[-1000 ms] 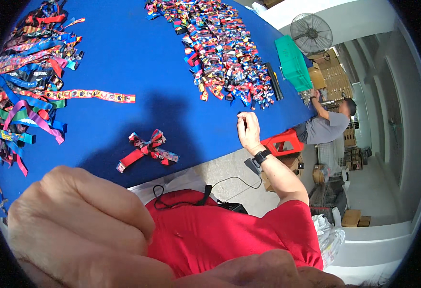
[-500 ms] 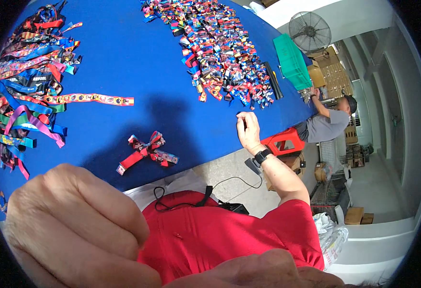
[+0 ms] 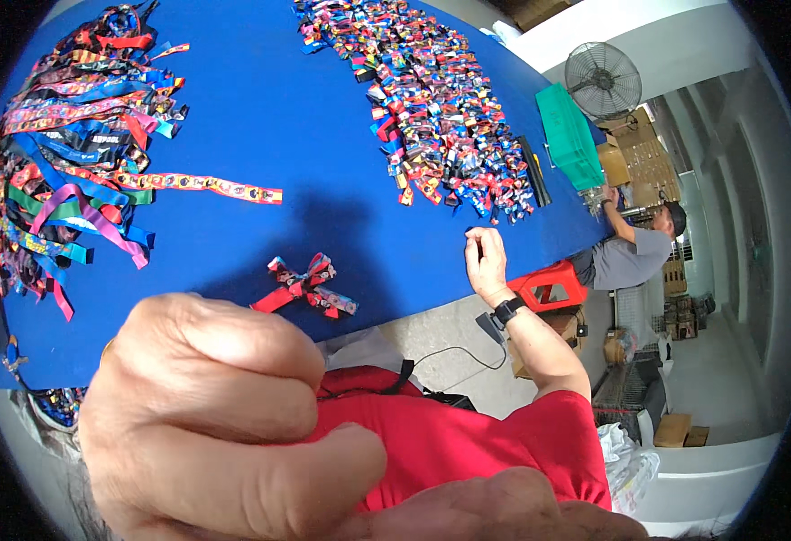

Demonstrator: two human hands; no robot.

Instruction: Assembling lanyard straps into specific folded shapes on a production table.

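Close up at the lower left, my left hand (image 3: 211, 406) is raised with its fingers curled into a fist; nothing shows in it. My right hand (image 3: 486, 261) rests by the near edge of the table, its fingers curled and no object visible in them. A dark watch (image 3: 507, 310) is on that wrist. Between the hands, a bow of printed ribbon (image 3: 305, 284) with red and blue tails lies on the blue table (image 3: 251, 108). To the left is a heap of colourful ribbon strips (image 3: 80, 153), from which one red and yellow strip (image 3: 206, 185) sticks out.
Many small folded ribbon pieces (image 3: 441, 108) lie in rows at the far right of the table. Beyond are black strips (image 3: 534, 171), a green crate (image 3: 567, 126) and a fan (image 3: 603, 81). A person in grey (image 3: 630, 257) works near a red stool (image 3: 549, 286).
The view has shifted, so the table and everything on it sit farther right. My left hand has moved right and over part of the bow's red tail. My right hand stays near the table edge.
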